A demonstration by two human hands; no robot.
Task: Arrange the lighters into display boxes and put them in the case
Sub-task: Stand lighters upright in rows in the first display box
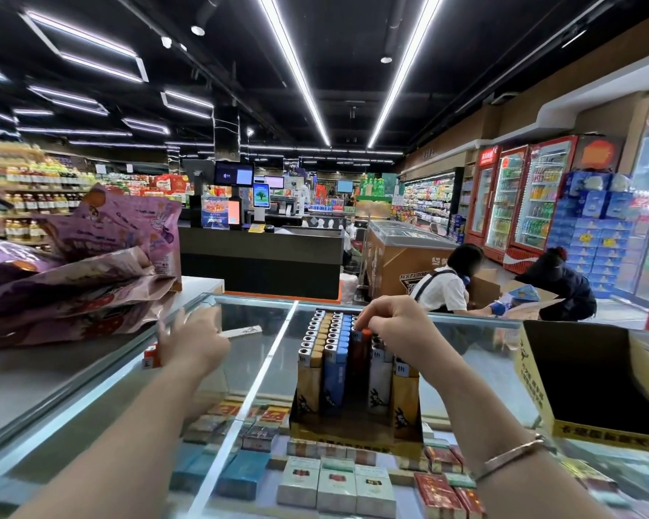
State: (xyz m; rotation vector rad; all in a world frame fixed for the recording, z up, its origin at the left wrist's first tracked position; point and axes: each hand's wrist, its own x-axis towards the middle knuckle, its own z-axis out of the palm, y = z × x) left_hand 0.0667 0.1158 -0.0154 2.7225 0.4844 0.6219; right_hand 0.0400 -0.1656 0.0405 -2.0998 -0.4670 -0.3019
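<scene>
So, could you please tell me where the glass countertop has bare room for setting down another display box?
The glass countertop is bare between the lighter display box and the empty yellow box, under the right hand. Another bare strip lies between the metal divider and the display box. It is crowded at the far left, where the snack bags are piled.

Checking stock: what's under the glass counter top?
Rows of cigarette packs lie under the glass top. The display box and both arms cover whatever lies beneath them.
</scene>
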